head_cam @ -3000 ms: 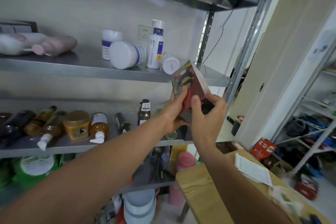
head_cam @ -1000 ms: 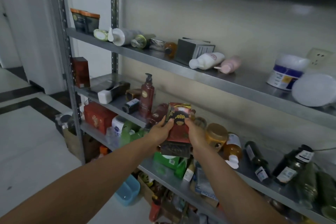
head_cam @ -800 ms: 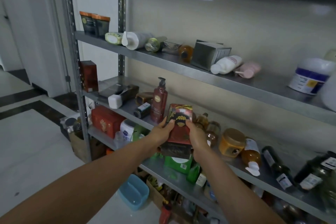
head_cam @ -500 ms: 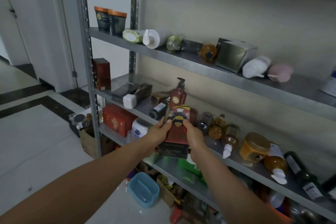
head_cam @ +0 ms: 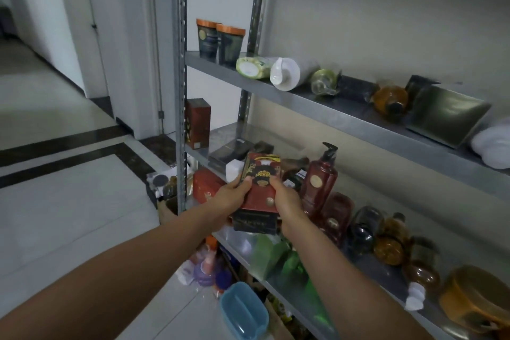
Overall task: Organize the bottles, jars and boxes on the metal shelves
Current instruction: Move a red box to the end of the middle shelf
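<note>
Red carton, upright, gripped between left hand and right hand; matching carton standing up-left of left hand, on middle shelf.

Blue plastic tub on pale tiled floor, two dark bands across it, white wall

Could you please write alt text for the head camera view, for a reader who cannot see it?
A person's left hand and right hand grip a red cardboard box with a black-and-gold emblem in front of grey metal shelves. A dark red pump bottle stands upright on the middle shelf, beside amber bottles lying down.
</note>
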